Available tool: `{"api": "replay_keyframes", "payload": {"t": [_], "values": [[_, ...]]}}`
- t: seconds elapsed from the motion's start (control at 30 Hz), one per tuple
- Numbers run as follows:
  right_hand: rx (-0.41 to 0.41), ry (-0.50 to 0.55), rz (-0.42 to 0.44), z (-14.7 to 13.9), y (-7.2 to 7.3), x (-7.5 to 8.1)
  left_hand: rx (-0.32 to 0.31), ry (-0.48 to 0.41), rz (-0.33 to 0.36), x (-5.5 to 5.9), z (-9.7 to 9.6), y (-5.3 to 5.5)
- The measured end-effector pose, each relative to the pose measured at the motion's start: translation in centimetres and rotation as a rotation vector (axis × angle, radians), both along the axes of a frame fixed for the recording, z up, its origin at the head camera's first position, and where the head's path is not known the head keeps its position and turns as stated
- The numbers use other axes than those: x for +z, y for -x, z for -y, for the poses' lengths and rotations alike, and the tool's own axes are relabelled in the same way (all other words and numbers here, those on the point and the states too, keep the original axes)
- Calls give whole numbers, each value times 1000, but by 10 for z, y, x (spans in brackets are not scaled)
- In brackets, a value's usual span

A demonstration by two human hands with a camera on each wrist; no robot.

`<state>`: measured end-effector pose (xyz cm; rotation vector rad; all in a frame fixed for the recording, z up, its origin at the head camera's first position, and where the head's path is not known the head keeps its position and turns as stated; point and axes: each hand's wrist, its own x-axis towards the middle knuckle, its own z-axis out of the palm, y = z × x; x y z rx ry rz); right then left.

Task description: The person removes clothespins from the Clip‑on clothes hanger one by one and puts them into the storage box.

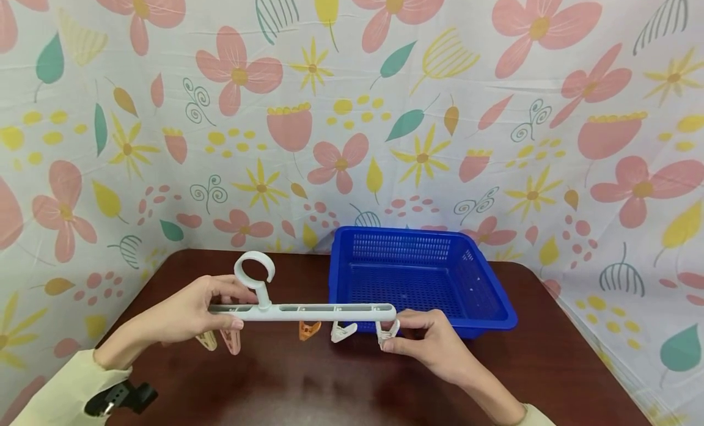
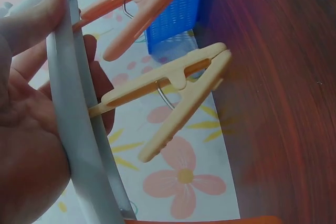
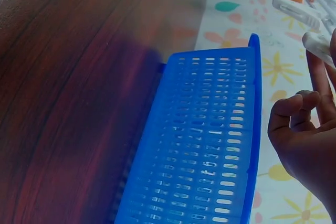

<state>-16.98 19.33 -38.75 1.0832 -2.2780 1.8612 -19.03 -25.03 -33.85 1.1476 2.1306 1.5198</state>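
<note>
A pale grey clip hanger with an open-ring hook is held level above the table. My left hand grips its left end, thumb in front of the bar. At the right end, my right hand pinches a white clothespin between thumb and finger. Another white clothespin and an orange clothespin hang along the bar. Below the left hand dangle a pink clothespin and a yellow clothespin, both seen closely in the left wrist view. Nothing is visible in the clothespins' mouths.
Behind the right hand, a blue perforated basket stands on the dark brown table. No contents show inside it. A floral cloth surrounds the table's back and sides. A black strap circles the left sleeve.
</note>
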Motion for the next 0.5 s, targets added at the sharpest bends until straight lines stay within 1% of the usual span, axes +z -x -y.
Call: {"api": "replay_keyframes", "payload": {"t": [0.13,0.2,0.3,0.37,0.43,0.47,0.5], "values": [[-10,-3,-10,-2,0,-1,25,37,-1,-2,-1,-1],[-12,-9,-14,-3,0,-1,50,57,-31,-2,-2,-1],[-3,-6,0,-4,1,0,93,104,-32,-1,-5,-2],[4,-2,6,-4,3,0,109,140,-27,1,-7,-3],[15,8,8,-5,4,1,104,156,7,2,-8,-3],[18,12,2,-5,5,1,107,174,-31,3,-8,-3],[16,14,2,-6,5,1,112,193,-83,4,-8,-3]]}}
